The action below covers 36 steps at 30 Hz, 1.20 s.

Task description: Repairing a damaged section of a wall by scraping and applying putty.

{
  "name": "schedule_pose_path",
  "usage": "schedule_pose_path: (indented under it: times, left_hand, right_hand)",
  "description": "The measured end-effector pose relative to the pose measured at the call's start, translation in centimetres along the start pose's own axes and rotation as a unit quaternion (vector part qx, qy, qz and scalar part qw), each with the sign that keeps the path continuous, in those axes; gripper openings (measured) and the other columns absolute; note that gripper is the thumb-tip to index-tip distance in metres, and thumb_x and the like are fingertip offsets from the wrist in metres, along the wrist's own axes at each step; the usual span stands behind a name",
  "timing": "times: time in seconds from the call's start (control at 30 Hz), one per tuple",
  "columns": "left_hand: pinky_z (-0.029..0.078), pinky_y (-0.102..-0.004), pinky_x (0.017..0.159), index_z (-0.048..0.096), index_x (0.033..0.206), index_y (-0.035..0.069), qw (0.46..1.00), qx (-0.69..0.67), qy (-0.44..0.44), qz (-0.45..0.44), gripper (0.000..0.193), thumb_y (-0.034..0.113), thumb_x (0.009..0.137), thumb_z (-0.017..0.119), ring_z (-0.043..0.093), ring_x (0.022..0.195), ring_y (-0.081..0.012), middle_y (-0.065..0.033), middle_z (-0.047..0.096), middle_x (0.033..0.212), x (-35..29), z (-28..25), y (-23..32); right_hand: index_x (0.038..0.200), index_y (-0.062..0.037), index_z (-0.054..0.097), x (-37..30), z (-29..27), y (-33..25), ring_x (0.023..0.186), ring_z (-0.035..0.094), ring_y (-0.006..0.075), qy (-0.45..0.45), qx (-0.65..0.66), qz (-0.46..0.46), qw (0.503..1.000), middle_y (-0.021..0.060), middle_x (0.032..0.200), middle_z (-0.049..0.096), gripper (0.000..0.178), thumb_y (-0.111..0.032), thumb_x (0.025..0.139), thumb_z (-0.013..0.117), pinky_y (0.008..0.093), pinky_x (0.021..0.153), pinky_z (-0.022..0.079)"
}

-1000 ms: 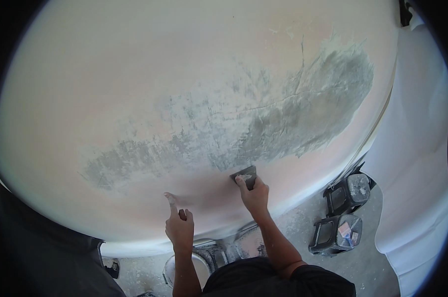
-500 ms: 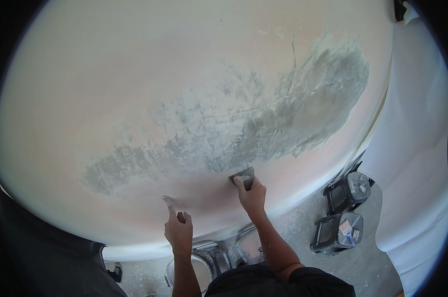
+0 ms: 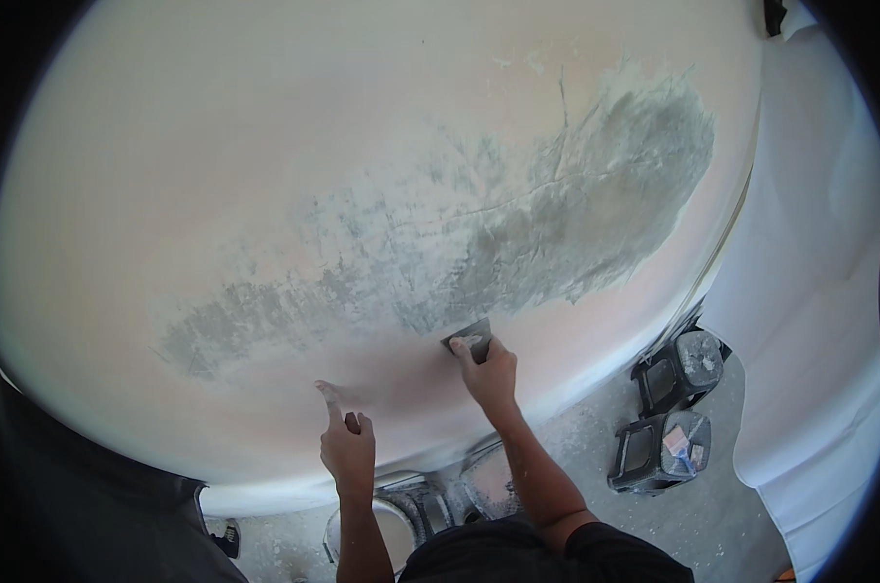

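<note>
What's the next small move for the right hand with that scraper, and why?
Probably a short stroke up and to the right, into the grey patch. The right hand presses the small dark scraper flat on the pale wall at the patch's lower edge, where the grey looks thin and streaky. The left hand only points a finger at the wall.

Two dark boxy tubs sit on the floor, right of the big wall (image 3: pixel 265 194). The near tub (image 3: pixel 658 449) has small red, white and blue packets on top. The far tub (image 3: pixel 681 367) stands just behind it.
</note>
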<state>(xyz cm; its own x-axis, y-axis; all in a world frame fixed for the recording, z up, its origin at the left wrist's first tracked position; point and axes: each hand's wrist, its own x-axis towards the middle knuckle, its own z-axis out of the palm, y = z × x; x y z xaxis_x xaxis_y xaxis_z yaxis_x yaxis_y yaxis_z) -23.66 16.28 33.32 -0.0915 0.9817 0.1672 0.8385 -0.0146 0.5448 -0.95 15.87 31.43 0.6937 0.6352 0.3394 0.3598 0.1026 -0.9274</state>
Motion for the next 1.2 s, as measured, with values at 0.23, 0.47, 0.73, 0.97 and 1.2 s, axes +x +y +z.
schedule_pose_path:
  times: [0.23,0.47,0.73,0.97,1.2]
  left_hand:
    - [0.051,-0.0477,0.064,0.017,0.155,0.02,1.0,-0.004,-0.007,0.001,0.083,0.019,0.085,0.061,0.064,0.061,-0.0341,-0.0099,0.063,0.063,0.1,-0.4,0.3]
    - [0.051,-0.0472,0.066,0.017,0.156,0.022,0.998,-0.045,-0.046,-0.003,0.084,0.02,0.085,0.063,0.064,0.062,-0.0338,-0.0094,0.063,0.064,-0.2,-2.1,0.5]
    - [0.051,-0.048,0.066,0.019,0.155,0.022,1.0,-0.004,-0.025,0.008,0.082,0.021,0.085,0.062,0.065,0.065,-0.0351,-0.0096,0.065,0.067,0.0,-0.7,-0.6]
    - [0.051,-0.0479,0.066,0.019,0.155,0.022,1.0,0.0,-0.007,0.003,0.082,0.021,0.086,0.062,0.065,0.064,-0.0355,-0.0097,0.066,0.066,0.2,-0.1,-0.5]
    - [0.051,-0.047,0.064,0.018,0.155,0.019,1.0,-0.001,-0.024,0.006,0.082,0.02,0.086,0.061,0.064,0.061,-0.0343,-0.0087,0.065,0.065,0.3,-0.6,-0.2]
  right_hand:
    - [0.087,0.0056,0.067,0.2,0.4,-0.9,0.07,0.07,0.0353,-0.011,0.014,0.017,1.0,0.0227,0.072,0.068,0.041,-0.034,0.083,0.077,0.04,0.062,0.052]
    - [0.083,0.0082,0.065,-1.3,0.9,2.5,0.066,0.069,0.0316,0.012,-0.068,0.02,0.997,0.0231,0.071,0.067,0.049,-0.039,0.083,0.076,0.0392,0.062,0.052]
    - [0.08,0.0066,0.065,-0.9,-0.3,1.2,0.06,0.068,0.0297,0.008,-0.022,0.01,1.0,0.0201,0.065,0.066,0.045,-0.037,0.083,0.077,0.0389,0.057,0.05]
    - [0.083,0.0061,0.066,-0.5,-0.6,0.1,0.059,0.067,0.0286,0.004,0.009,-0.013,1.0,0.0188,0.067,0.067,0.043,-0.035,0.083,0.077,0.0366,0.058,0.051]
    - [0.085,0.0042,0.067,-0.6,-0.3,0.1,0.061,0.068,0.0301,-0.01,-0.026,0.042,0.999,0.0178,0.067,0.067,0.038,-0.033,0.084,0.077,0.0373,0.059,0.052]
